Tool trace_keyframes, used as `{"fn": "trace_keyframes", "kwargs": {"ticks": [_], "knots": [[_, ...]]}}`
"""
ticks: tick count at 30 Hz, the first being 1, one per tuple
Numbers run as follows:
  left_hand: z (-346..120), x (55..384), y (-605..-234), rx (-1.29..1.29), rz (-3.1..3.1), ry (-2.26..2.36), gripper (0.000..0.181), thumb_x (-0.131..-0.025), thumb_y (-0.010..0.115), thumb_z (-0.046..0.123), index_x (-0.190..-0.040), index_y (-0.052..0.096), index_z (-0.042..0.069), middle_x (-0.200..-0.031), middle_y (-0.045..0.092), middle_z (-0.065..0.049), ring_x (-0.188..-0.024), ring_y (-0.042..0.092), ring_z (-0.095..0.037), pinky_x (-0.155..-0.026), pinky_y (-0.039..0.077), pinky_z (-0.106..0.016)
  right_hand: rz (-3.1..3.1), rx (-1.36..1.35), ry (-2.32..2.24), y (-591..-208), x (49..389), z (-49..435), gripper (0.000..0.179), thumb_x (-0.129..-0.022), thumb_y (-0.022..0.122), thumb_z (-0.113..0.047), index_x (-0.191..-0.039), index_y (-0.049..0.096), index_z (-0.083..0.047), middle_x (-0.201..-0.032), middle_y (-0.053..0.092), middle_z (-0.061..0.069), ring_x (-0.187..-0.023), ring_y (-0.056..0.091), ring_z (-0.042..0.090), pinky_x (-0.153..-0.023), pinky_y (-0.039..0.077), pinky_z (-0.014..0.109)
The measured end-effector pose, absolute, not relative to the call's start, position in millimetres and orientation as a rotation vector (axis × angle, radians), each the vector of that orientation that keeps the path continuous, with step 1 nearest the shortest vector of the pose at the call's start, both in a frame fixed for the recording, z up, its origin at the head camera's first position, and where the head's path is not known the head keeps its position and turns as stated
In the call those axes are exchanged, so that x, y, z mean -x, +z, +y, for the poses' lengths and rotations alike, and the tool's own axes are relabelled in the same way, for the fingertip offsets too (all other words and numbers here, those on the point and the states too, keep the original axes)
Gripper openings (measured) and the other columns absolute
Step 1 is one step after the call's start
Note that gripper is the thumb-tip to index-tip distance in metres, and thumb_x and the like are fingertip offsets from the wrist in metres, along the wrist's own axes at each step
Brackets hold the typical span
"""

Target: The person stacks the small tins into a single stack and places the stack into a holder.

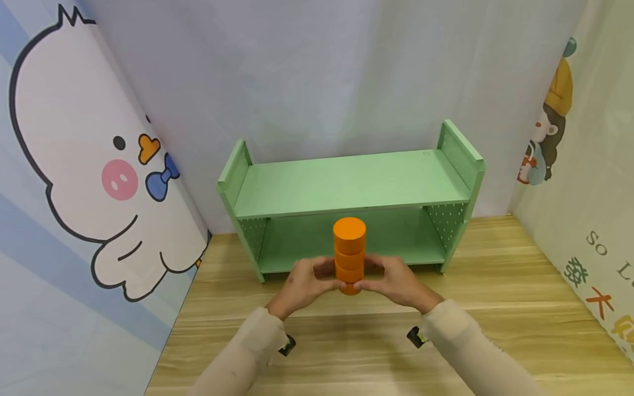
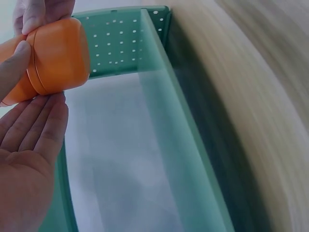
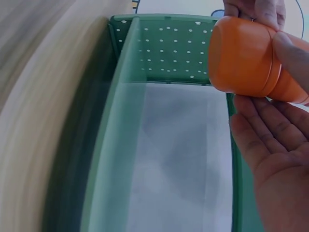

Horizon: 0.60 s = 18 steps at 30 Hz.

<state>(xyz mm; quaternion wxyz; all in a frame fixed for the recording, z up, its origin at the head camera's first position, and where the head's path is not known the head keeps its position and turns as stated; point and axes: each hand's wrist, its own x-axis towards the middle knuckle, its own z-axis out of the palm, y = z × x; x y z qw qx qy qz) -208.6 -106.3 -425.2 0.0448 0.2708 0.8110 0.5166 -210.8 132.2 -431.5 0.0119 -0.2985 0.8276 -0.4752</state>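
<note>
An orange cylindrical container (image 1: 349,245) with ring-like grooves stands upright between my two hands, in front of the green shelf (image 1: 346,184). From the left, my left hand (image 1: 308,283) holds its lower part, thumb on the near side and fingers behind. My right hand (image 1: 396,279) grips it the same way from the right. In the left wrist view the container (image 2: 60,58) shows a rounded end and a seam, with the thumb pressed near that seam. The right wrist view shows the container (image 3: 244,58) resting against the right fingers. Its exact kind is unclear.
The two-tier shelf has raised side panels (image 1: 463,146) and perforated lower sides (image 1: 448,223). It stands on a wood-grain table (image 1: 346,335) before a pale curtain (image 1: 322,77). Printed cartoon sheets (image 1: 74,137) hang at the sides.
</note>
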Motion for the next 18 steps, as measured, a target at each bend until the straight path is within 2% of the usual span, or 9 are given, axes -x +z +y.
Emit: {"fn": "trace_keyframes", "kwargs": {"ticks": [7,14,18], "knots": [[-105.6,213.4,-412.4,-0.858,2.492,1.549,0.047,-0.085,0.08,0.013,-0.129,0.066,0.007,-0.124,0.069,-0.006,-0.104,0.07,-0.015,-0.086,0.059,-0.027,2.532,0.961,-1.527,-419.7,214.8,135.2,0.055,-0.088,0.079,-0.015,-0.136,0.058,0.001,-0.132,0.063,0.015,-0.117,0.063,0.031,-0.098,0.053,0.05],[-107.1,218.5,-396.4,-0.868,2.516,1.528,0.046,-0.085,0.08,0.014,-0.128,0.066,0.005,-0.125,0.068,-0.007,-0.11,0.068,-0.02,-0.094,0.057,-0.04,2.572,1.01,-1.51,-404.6,219.5,134.9,0.054,-0.087,0.08,-0.015,-0.135,0.06,0.0,-0.131,0.064,0.014,-0.116,0.064,0.029,-0.1,0.051,0.052],[-108.2,222.0,-388.2,-0.877,2.547,1.505,0.046,-0.085,0.081,0.016,-0.128,0.067,0.007,-0.125,0.068,-0.007,-0.11,0.068,-0.02,-0.093,0.057,-0.04,2.575,1.049,-1.519,-396.0,222.7,133.9,0.053,-0.087,0.079,-0.013,-0.134,0.06,0.002,-0.13,0.065,0.015,-0.115,0.064,0.03,-0.101,0.05,0.052]]}}
